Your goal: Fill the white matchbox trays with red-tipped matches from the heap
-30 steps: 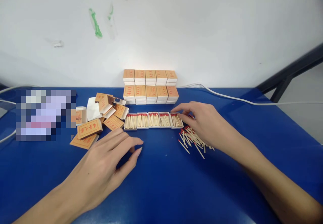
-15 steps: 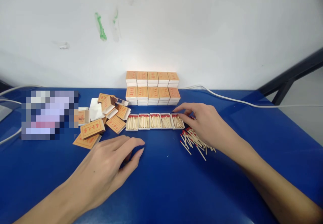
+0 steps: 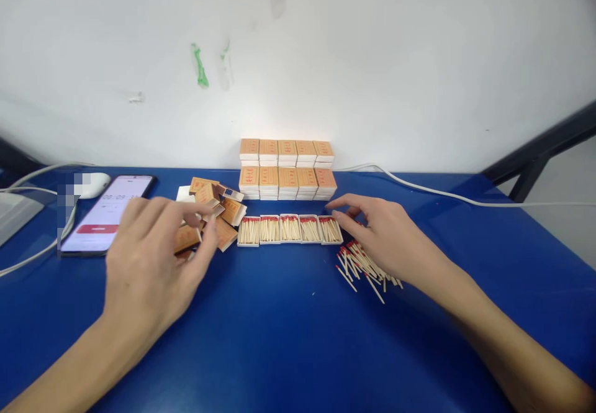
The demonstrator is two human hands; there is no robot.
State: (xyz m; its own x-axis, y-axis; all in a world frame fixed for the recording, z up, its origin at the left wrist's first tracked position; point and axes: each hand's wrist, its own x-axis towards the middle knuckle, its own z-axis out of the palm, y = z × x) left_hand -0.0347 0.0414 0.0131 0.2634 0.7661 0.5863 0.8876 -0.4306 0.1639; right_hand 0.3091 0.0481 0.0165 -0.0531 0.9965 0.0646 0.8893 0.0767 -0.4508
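My left hand (image 3: 151,258) hovers over a loose pile of orange matchbox sleeves (image 3: 222,234), thumb and fingers apart, hiding part of the pile. Just right of it runs a row of several white matchbox trays (image 3: 248,245), set side by side and filled with red-tipped matches (image 3: 289,230). By the far corner of the rightmost tray (image 3: 331,240) are the thumb and forefinger of my right hand (image 3: 379,230); they are parted, and whether they touch it I cannot tell. Under and beside that palm lies a heap of loose matches (image 3: 357,264).
Behind the trays stand two rows of stacked closed matchboxes (image 3: 287,180), near the white wall (image 3: 395,77). A phone (image 3: 105,226) showing a timer lies at left by white cables (image 3: 28,180). Another cable (image 3: 419,189) crosses the blue table (image 3: 298,351) at back right.
My left hand has moved left and up, from the table in front of the trays to over the pile of sleeves. My right hand has stayed by the rightmost tray. The view has shifted slightly.
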